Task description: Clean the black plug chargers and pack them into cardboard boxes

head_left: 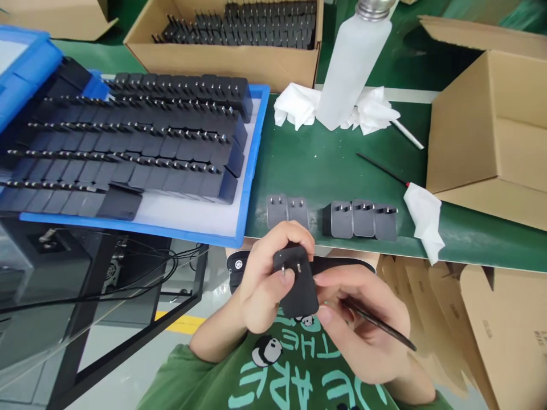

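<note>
My left hand is closed around a black plug-in power adapter, with its two metal prongs facing up and the thumb beside one of them. My right hand grips a thin dark stick that slants back across the palm; its kind is unclear. The right thumb and forefinger are at the adapter's right edge, and I cannot tell whether they touch it. Just beyond my hands, two adapters stand side by side on the green table. A row of three more adapters stands to their right.
A blue-rimmed tray at left holds rows of adapters. Behind it, a cardboard box contains more. Near a white bottle lie crumpled tissues. Another thin black stick points toward a tissue. An open carton stands right.
</note>
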Action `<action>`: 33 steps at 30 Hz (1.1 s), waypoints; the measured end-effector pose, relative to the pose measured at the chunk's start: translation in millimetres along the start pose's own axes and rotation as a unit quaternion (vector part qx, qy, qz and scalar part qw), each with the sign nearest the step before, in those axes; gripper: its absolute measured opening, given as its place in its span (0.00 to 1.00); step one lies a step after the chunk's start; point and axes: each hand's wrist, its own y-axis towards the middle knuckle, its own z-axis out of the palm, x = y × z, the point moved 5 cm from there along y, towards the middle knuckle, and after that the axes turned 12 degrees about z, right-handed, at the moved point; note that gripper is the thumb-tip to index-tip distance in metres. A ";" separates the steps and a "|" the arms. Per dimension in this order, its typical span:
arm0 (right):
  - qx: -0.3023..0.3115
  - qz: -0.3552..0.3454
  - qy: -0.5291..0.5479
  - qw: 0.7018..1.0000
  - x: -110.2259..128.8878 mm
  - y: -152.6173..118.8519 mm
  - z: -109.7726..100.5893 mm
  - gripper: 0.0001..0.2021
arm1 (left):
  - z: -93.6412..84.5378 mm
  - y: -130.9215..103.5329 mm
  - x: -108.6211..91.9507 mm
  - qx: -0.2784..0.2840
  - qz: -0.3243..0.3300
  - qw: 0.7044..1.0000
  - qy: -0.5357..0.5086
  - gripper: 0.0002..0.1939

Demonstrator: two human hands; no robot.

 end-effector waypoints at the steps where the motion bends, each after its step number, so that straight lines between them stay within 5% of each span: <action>1: 0.002 0.002 0.002 1.000 -0.2 -0.4 0.9 0.20 | -0.2 -0.1 0.2 0.002 0.003 1.000 0.007 0.11; 8: -0.013 0.031 0.007 0.999 0.1 -4.4 5.2 0.15 | 0.5 -1.9 -3.0 0.017 0.070 0.995 0.068 0.09; 33: 0.004 0.130 0.083 0.988 -8.3 3.9 6.6 0.13 | 7.8 0.7 -8.7 0.017 0.107 0.981 0.161 0.07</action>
